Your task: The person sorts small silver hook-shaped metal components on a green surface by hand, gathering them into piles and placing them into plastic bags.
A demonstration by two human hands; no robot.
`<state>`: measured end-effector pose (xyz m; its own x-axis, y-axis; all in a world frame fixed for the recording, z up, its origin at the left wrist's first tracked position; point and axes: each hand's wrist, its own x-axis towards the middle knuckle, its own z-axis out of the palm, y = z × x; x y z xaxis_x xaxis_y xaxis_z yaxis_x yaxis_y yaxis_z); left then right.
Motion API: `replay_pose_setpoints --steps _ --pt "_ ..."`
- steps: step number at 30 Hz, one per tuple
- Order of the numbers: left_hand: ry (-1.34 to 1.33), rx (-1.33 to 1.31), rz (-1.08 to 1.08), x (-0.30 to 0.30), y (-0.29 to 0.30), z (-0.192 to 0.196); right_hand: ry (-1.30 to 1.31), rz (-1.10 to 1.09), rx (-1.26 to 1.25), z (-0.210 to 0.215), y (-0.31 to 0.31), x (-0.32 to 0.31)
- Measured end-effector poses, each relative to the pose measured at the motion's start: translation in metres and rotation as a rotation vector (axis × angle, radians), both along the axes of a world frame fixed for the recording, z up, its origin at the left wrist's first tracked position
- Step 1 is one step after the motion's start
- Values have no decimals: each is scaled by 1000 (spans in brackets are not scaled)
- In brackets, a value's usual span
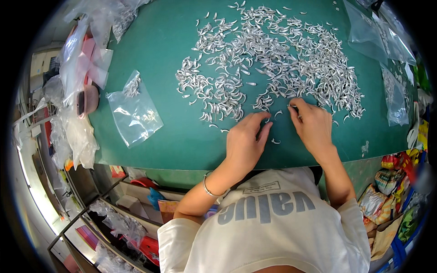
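Observation:
Many small curved silver pieces, claw-like and metallic-looking, lie in a broad loose pile on the green tabletop. At the near edge of the pile, my left hand has its thumb and fingers curled together, with a silver piece at the fingertips. Just to its right, my right hand is bent inward in a pinch; a bit of silver shows between thumb and fingers, largely covered. A few loose pieces lie between the hands, and one curved piece rests closer to me.
Left of the pile lies a clear plastic bag with some silver pieces inside. More clear bags line the right edge. Plastic bags and a pink container crowd the left edge. Below stand shelves and colourful packages.

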<state>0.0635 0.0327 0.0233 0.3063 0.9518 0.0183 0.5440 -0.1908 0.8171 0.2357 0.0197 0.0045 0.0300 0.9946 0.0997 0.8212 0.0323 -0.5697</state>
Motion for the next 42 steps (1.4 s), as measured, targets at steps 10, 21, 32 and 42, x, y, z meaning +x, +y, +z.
replay_pose_setpoints --steps 10,21,32,42 --pt "76 198 -74 16 6 -18 1905 -150 -433 25 -1 31" --pt "193 189 13 -2 -5 -16 58 82 8 -5 -6 -13" --pt "206 101 72 -15 -4 -8 1750 -106 -651 1 1 18" --pt "204 127 91 -18 -2 -13 104 24 -80 6 -2 -29"
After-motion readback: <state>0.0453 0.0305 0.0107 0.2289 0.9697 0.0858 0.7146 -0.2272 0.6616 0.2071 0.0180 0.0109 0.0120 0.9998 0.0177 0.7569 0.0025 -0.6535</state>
